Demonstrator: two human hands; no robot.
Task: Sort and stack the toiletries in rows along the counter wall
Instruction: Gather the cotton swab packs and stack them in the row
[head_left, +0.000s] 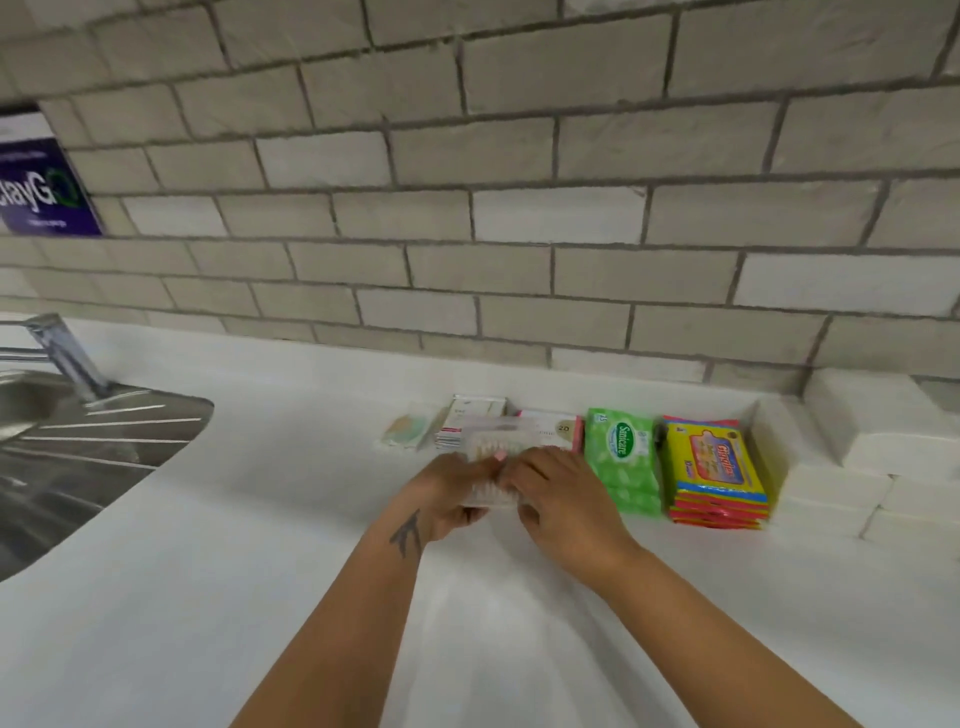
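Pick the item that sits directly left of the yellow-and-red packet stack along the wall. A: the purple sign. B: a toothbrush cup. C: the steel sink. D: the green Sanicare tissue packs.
D: the green Sanicare tissue packs stand right beside the yellow-and-red packet stack, on its left, against the counter wall.

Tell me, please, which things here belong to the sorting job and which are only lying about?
Belong to the job:
- clear pack, held by left hand and right hand
- green tissue packs
- yellow packs
- white boxes
- small pale packet

Lying about:
- sink
- tap
- purple sign
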